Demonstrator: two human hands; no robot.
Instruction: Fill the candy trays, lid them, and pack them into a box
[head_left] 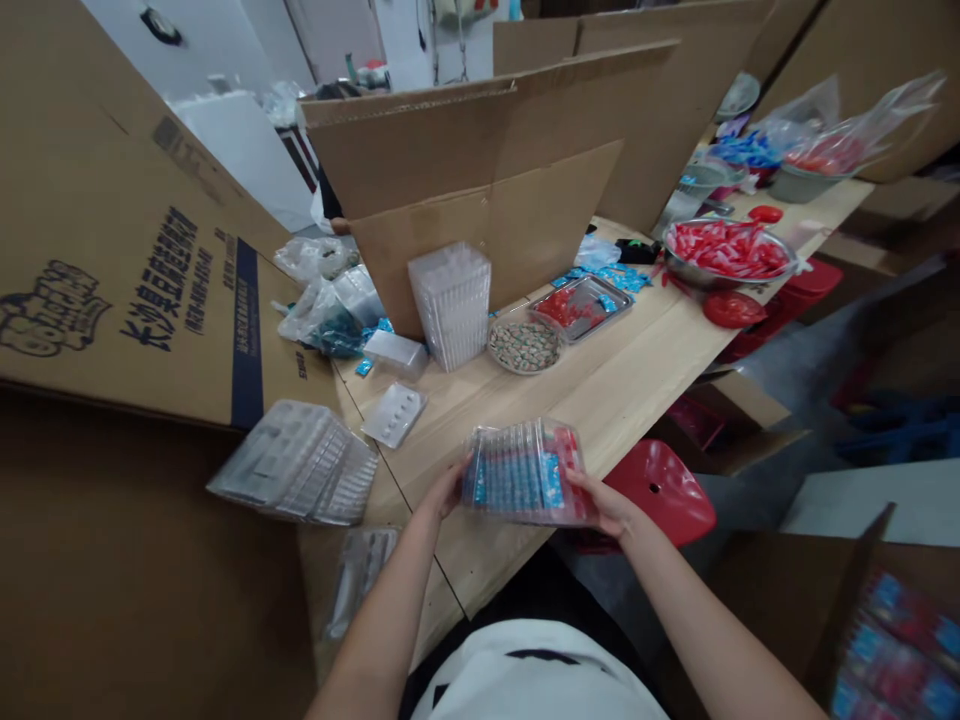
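My left hand and my right hand grip opposite ends of a stack of clear plastic trays. Blue patterned packets and red pieces show through the plastic. The stack is held over the table's front edge, close to my body. Left of it on the table lies a small white slotted tray, with a clear plastic box just behind. A tall stack of nested clear trays stands against the cardboard. More nested trays lie tilted at the table's left side.
A round dish of small wrapped pieces and a metal tray with red pieces stand behind. Further right is a metal bowl of red-and-pink items. A red stool and an open carton of packed trays stand right. Cardboard borders the back.
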